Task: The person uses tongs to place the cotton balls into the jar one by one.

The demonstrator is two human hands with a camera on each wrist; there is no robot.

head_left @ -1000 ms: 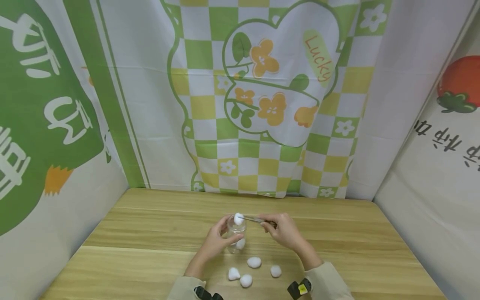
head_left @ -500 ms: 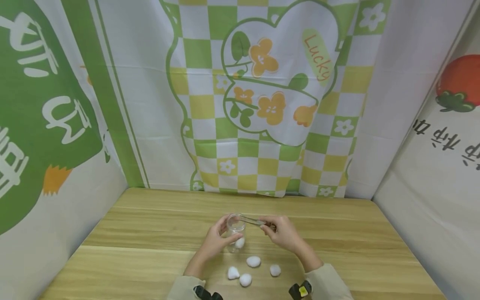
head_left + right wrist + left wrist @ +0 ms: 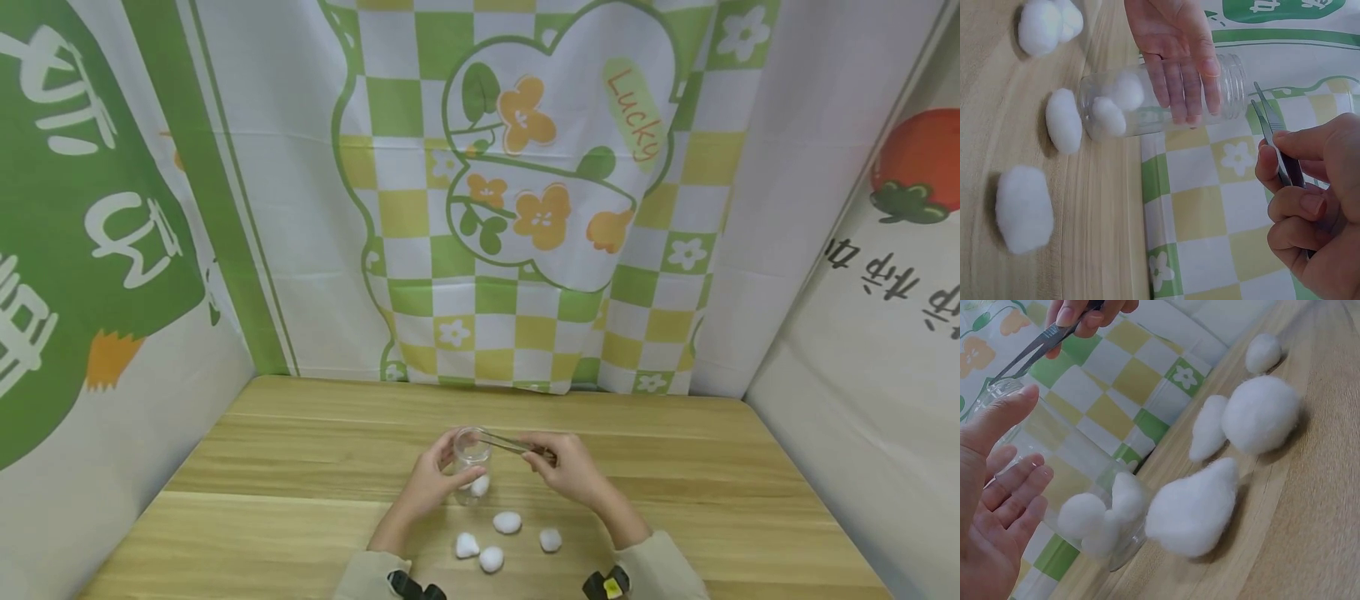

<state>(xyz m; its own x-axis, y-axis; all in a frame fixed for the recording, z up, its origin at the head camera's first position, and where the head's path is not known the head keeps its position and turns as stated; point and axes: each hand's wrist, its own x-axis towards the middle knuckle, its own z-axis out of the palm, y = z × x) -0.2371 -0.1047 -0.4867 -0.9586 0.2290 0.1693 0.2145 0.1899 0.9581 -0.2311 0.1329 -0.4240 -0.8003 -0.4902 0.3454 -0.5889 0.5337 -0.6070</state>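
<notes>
"What was around the work?"

"A checked cloth (image 3: 540, 333) hung along the far edge of the wooden table (image 3: 300, 467). Other printed cloths closed the left and the right side."

"Where was there room for moving?"

"The wood stretched widely outside both arms, until the side edges."

"And the hands?"

"The left hand (image 3: 432, 482) held the transparent jar (image 3: 1147, 120), with thumb and fingers on opposite sides of it, near its mouth. The jar stood on the table between the hands. The right hand (image 3: 567, 462) had its fingers clamped on the tweezers (image 3: 1290, 167), whose tips were apart, just by the mouth."

"Did something stand in the way?"

"Four white cotton balls (image 3: 507, 523) lay nearer to the person, between the forearms. Inner balls (image 3: 1082, 515) rested at the jar's bottom."
</notes>
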